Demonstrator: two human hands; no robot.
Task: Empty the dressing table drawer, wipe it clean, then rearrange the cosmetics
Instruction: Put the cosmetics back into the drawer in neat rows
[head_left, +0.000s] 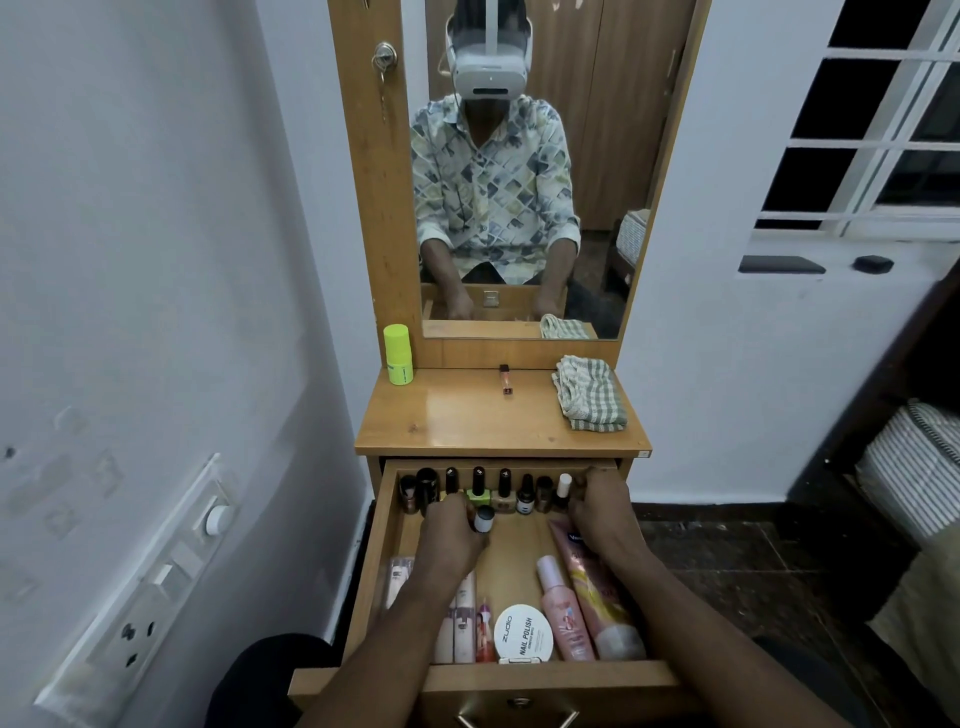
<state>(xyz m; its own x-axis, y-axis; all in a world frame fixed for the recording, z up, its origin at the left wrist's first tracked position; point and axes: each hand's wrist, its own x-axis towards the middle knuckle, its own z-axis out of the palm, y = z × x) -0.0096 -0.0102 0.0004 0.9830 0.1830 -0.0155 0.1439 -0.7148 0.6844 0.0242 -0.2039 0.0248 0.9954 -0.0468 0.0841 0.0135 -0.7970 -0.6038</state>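
Late stage, by the look — drawer (511, 673) neatly restocked. Left hand (451, 525) fingers grip a small bottle (483, 518); right hand (597, 501) fingers curl at the polish row's (491, 491) end — grip unclear.

Both arms reach forward, left hand (453, 525) and right hand (597, 506) curled, palms down.

Round white flat container (523, 634), near front wall of open wooden drawer (545, 673): lid reads "zudio" and "NAIL POLISH"; smaller line beneath too fine to read. Pink-and-yellow squeeze tube (597, 590) beside it: blue label starts "V", possibly a brand mark, remainder hidden. Other labels illegible.
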